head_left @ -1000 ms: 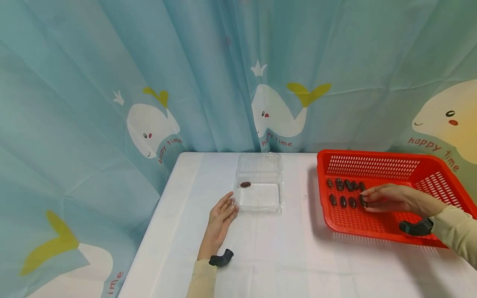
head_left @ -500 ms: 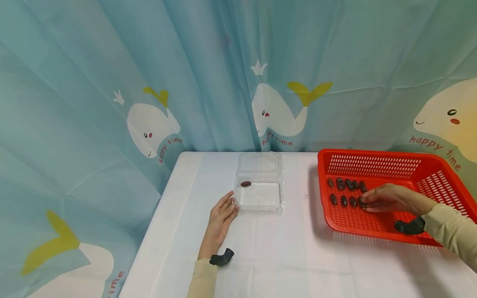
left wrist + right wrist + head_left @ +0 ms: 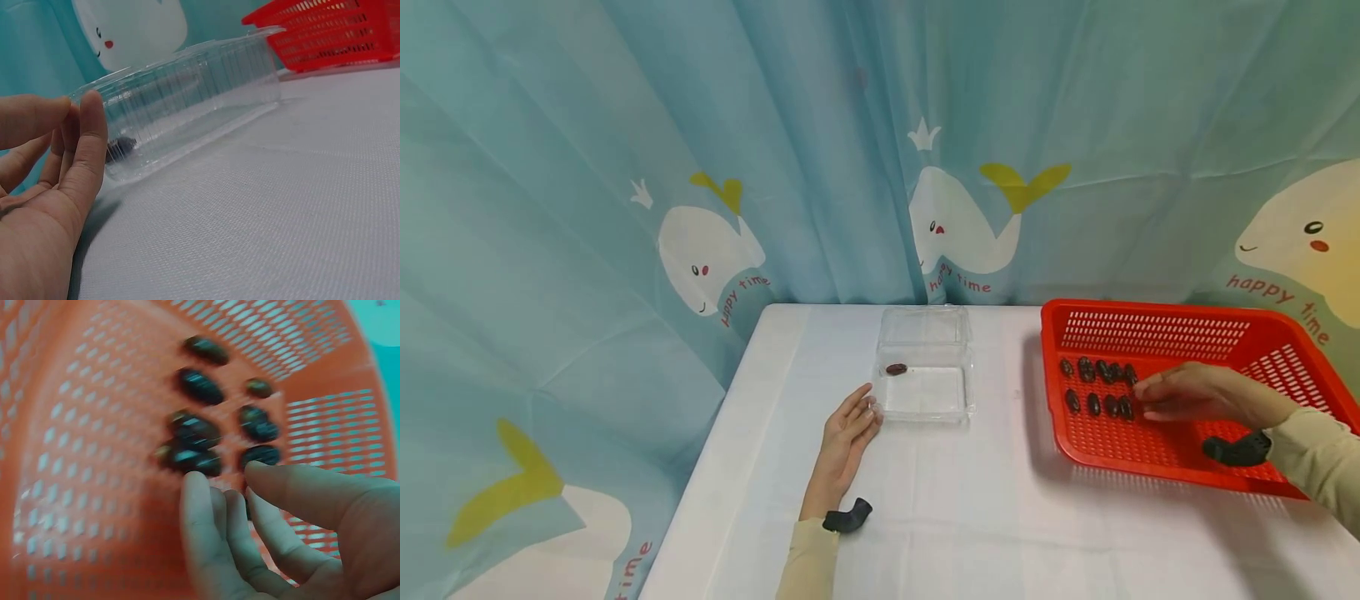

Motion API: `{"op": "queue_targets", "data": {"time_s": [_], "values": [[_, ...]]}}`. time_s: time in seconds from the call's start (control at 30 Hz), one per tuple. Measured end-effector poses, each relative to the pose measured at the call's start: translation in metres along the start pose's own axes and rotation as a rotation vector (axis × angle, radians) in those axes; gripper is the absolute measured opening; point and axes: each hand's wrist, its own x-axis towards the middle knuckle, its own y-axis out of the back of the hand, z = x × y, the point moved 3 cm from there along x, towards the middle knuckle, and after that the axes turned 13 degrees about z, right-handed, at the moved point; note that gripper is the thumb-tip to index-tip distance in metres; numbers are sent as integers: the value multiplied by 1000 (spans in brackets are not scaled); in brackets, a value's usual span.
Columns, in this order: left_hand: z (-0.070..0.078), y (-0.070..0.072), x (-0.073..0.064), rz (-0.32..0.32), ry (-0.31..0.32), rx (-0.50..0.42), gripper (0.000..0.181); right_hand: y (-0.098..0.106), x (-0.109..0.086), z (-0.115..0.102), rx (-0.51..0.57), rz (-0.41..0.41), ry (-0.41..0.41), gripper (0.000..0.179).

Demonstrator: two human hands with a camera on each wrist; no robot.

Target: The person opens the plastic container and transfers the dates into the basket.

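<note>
In the head view, a clear plastic box [image 3: 923, 415] stands with its lid folded back, and one brown date [image 3: 897, 369] lies inside at the left. My left hand [image 3: 842, 442] pinches the box's near left corner between thumb and fingers, as the left wrist view also shows. My right hand [image 3: 1213, 396] is inside the red basket [image 3: 1150, 461], fingers parted, with nothing visible between them. Just left of its fingertips, dates [image 3: 1093, 405] lie in two rows on the basket floor. The right wrist view shows dates [image 3: 200, 386] close to the fingers, some partly hidden.
A white cloth covers the table [image 3: 970, 508]. Between the box and the basket lies a stretch of that cloth. The basket's raised walls surround the right hand. Behind the table hangs a blue curtain [image 3: 820, 167] with whale prints.
The right hand has shifted a date left, close against its neighbour in the near row, then let it go and drawn slightly right. The left hand stays at the box corner.
</note>
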Motion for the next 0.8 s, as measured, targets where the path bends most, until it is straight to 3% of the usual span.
{"op": "queue_targets", "data": {"time_s": [0.1, 0.17, 0.23, 0.33, 0.63, 0.8], "values": [[0, 1, 0, -9, -2, 4, 57, 2, -5, -9, 27, -80, 48, 48], [0, 1, 1, -14, -4, 0, 57, 0, -3, -17, 43, 52, -63, 42], [0, 1, 1, -17, -12, 0, 58, -2, -1, -23, 21, 138, -99, 37], [-1, 1, 2, -21, -16, 3, 58, -7, 0, -31, 1, 192, -117, 32], [-2, 1, 1, -12, -12, 2, 58, -31, 0, -48, 21, 153, -88, 34], [-1, 1, 1, -12, -22, 3, 58, -51, -1, -68, -46, 135, 0, 26]]}}
